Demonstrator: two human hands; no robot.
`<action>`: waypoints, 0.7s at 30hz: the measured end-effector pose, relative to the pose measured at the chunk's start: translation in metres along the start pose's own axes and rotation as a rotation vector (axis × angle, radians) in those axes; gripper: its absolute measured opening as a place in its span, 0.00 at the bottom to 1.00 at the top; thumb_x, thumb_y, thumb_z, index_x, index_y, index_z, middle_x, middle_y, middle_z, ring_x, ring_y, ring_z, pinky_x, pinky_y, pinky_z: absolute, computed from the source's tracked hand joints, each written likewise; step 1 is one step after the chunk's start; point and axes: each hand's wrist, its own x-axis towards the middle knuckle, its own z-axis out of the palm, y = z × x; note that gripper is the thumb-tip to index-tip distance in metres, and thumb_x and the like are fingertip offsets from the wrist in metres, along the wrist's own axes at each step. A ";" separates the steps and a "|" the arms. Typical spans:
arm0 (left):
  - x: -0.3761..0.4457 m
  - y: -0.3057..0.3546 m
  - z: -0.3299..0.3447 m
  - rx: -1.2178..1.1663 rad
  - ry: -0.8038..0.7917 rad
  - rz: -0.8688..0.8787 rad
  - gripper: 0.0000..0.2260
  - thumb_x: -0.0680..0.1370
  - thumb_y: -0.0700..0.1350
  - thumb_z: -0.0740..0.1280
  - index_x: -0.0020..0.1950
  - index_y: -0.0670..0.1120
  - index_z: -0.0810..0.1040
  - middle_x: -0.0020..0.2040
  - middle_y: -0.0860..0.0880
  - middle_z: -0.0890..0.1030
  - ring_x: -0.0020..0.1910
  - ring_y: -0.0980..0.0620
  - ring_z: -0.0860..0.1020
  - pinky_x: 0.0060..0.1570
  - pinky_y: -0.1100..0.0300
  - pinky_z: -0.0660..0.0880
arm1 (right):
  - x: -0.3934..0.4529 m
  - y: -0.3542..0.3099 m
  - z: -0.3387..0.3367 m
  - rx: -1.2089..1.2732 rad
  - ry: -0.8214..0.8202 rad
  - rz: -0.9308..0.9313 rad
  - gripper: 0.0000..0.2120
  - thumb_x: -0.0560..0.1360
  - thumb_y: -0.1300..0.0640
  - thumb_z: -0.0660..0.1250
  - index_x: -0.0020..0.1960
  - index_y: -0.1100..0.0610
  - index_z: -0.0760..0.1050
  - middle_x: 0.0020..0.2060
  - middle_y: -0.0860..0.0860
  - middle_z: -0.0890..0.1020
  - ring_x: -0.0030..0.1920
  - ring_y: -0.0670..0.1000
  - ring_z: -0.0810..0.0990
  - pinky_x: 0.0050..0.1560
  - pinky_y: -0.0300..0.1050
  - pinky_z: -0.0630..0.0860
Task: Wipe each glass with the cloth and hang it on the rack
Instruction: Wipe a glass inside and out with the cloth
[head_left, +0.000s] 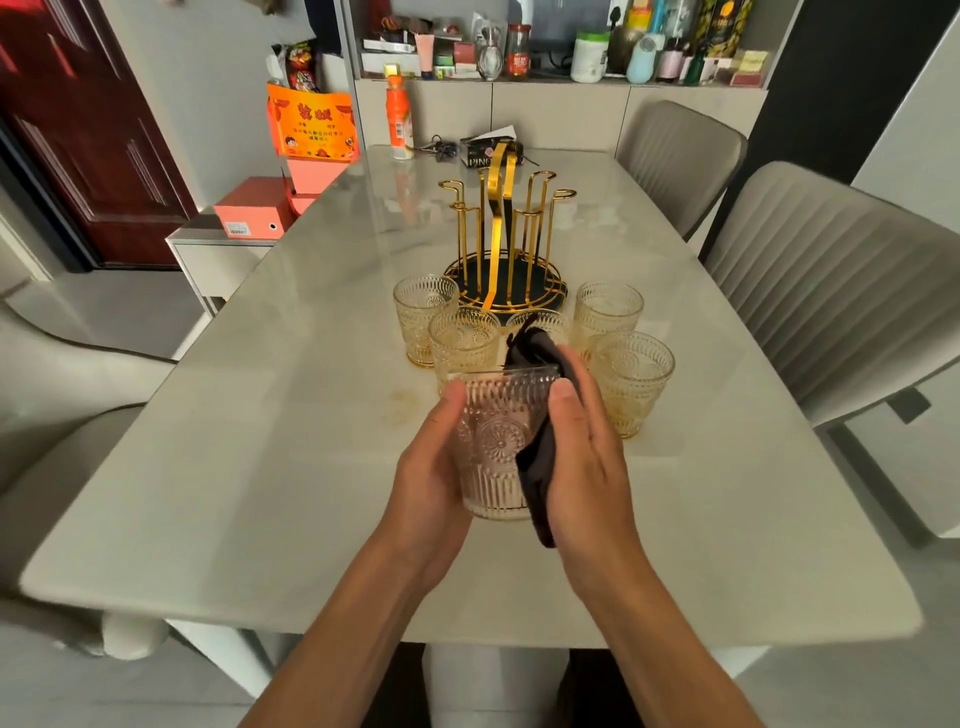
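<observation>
Obs: I am watching the left hand (426, 467) cupping an embossed glass (496, 447) above the near part of the table (260, 467), fingers curled round its left wall, thumb up near the rim. I judge this grip is steadying the glass so the other hand can rub against it.

The right hand (587, 457) is pressing the dark cloth (537, 467) against the right wall, thumb on top near the rim, fingers wrapping behind. Part of the cloth is bunching above the rim; whether it is reaching inside I cannot tell.

Five more glasses (631, 382) are standing upright, close together, just in front of the gold rack (501, 234), which I judge is keeping them within easy reach.

The rack's pegs are carrying nothing, so the hanging is not yet begun; I am reading this as the wiping of the first glass.
</observation>
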 end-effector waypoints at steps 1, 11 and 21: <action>0.001 -0.001 0.002 0.064 0.012 0.011 0.22 0.76 0.61 0.67 0.66 0.51 0.80 0.64 0.48 0.83 0.65 0.49 0.80 0.65 0.50 0.73 | 0.001 0.000 -0.001 -0.029 0.008 -0.010 0.19 0.85 0.47 0.53 0.75 0.40 0.65 0.64 0.27 0.72 0.66 0.28 0.69 0.74 0.45 0.67; -0.001 0.001 0.007 0.182 0.105 0.029 0.21 0.79 0.57 0.60 0.60 0.46 0.84 0.58 0.48 0.86 0.59 0.49 0.83 0.58 0.54 0.77 | -0.012 0.013 0.007 -0.257 0.052 -0.142 0.25 0.81 0.40 0.52 0.77 0.34 0.53 0.75 0.31 0.62 0.75 0.33 0.58 0.78 0.54 0.59; 0.000 0.000 0.010 0.267 0.104 0.124 0.29 0.75 0.63 0.67 0.69 0.45 0.77 0.63 0.45 0.83 0.64 0.46 0.81 0.67 0.44 0.74 | -0.025 0.006 0.012 -0.497 0.080 -0.331 0.29 0.82 0.42 0.50 0.81 0.44 0.46 0.79 0.38 0.54 0.77 0.33 0.48 0.78 0.61 0.54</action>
